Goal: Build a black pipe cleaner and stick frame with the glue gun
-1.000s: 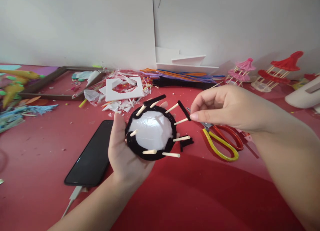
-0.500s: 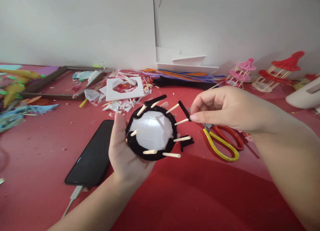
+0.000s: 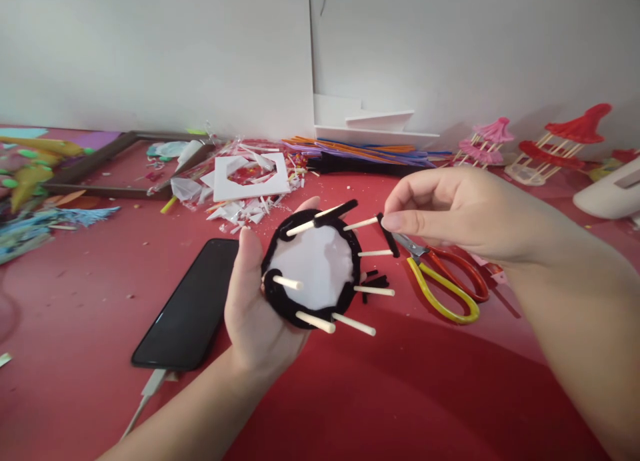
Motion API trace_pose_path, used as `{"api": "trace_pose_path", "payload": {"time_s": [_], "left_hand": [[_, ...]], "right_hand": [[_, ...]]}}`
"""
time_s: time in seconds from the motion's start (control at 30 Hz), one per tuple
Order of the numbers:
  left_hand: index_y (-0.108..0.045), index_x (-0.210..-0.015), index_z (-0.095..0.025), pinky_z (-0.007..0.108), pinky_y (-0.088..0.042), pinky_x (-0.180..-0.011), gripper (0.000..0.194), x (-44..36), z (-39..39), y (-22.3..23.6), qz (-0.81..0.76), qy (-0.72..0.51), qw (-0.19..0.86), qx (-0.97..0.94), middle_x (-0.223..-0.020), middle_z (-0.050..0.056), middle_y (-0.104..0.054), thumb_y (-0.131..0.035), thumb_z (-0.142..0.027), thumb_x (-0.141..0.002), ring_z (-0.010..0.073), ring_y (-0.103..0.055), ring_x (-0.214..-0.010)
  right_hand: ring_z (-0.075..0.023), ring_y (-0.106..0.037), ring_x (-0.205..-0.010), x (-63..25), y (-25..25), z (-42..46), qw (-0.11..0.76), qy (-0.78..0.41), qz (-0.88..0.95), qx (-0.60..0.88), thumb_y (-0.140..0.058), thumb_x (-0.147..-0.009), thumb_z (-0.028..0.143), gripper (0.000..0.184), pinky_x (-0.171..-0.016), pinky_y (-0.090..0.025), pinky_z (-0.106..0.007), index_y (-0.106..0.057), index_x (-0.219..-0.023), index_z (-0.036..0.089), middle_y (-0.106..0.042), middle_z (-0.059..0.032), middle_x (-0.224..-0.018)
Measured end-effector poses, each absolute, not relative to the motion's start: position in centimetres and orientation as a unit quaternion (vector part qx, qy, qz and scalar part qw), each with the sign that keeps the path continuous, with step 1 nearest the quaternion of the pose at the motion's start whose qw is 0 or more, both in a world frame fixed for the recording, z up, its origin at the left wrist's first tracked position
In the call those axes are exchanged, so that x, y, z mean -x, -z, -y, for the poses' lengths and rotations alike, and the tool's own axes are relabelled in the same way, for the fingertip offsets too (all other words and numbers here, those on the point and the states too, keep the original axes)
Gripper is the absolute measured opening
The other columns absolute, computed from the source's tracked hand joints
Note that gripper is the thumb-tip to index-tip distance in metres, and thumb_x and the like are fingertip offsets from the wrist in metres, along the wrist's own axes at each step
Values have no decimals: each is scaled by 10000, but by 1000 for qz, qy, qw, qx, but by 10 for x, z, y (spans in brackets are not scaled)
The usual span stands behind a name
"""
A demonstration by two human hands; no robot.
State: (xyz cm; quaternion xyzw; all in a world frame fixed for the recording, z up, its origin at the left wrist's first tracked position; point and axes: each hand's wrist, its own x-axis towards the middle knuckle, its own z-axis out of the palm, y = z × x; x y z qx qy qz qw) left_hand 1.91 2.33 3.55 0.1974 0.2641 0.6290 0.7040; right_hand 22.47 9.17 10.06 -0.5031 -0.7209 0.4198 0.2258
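Observation:
My left hand (image 3: 260, 308) cradles a round craft base, its white disc (image 3: 320, 268) ringed by a black fuzzy rim (image 3: 285, 309). Several pale wooden sticks (image 3: 354, 324) stand out from the rim, and the base is tilted. A short black pipe cleaner piece (image 3: 389, 238) bridges the tips of two sticks on the right. Thumb and fingertips of my right hand (image 3: 440, 208) are pinched at its upper end. Another black piece (image 3: 336, 212) joins sticks at the far side. Loose black pieces (image 3: 376, 286) lie on the table just beyond the base.
Scissors (image 3: 443, 281) with red and yellow handles lie under and beside my right hand. A phone (image 3: 185, 304) on a cable is at left. Behind are white board scraps (image 3: 253, 189), coloured pipe cleaners (image 3: 370, 151), a brown frame (image 3: 107, 193), and pink (image 3: 483, 141) and red (image 3: 560, 138) stick models.
The base has tilted towards me and shifted slightly right, so its sticks point lower. My right fingertips have moved from the nearer stick's tip to the farther one along the bridging black piece.

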Motion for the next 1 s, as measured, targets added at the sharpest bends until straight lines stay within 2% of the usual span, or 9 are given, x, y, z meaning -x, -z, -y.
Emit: {"api": "trace_pose_path", "payload": {"time_s": [0.1,0.23,0.4,0.8,1.0], "left_hand": [[-676,-1258,-208,565,-500,-1058,585,-19,-22,-33,-254,-628,704,-211,-1154,113,-750,-588,-633,-866,399,-587,-1285],[-689,-1239,-220,551,-494,-1073,565,-18,-21,-32,-247,-625,709,-214,-1154,102,-751,-594,-631,-864,389,-560,-1319],[-698,-1228,-229,557,-504,-1058,571,-17,-21,-32,-247,-622,712,-210,-1137,102,-757,-636,-636,-832,396,-559,-1319],[-682,-1256,-223,563,-506,-1057,588,-19,-22,-31,-249,-623,708,-219,-1126,101,-758,-627,-634,-839,399,-570,-1306],[-674,-1269,-213,558,-515,-1048,612,-20,-21,-31,-251,-627,704,-219,-1109,109,-760,-645,-635,-827,405,-571,-1302]], "right_hand": [[-148,-611,-647,-225,-101,-93,221,-413,724,506,-801,-672,577,366,-570,-485,-277,-696,-797,249,-688,-4,-742],[-144,-596,-623,-226,-102,-92,219,-405,729,506,-782,-677,605,398,-552,-461,-280,-701,-807,238,-675,-6,-719],[-134,-580,-608,-225,-103,-91,218,-405,728,508,-777,-699,575,350,-546,-446,-278,-693,-792,248,-660,8,-702],[-141,-579,-609,-225,-103,-90,215,-388,734,514,-763,-701,592,374,-542,-449,-283,-695,-798,237,-670,-5,-709],[-144,-584,-616,-226,-104,-90,216,-395,727,519,-781,-702,557,328,-554,-457,-287,-694,-788,252,-665,9,-696]]}}
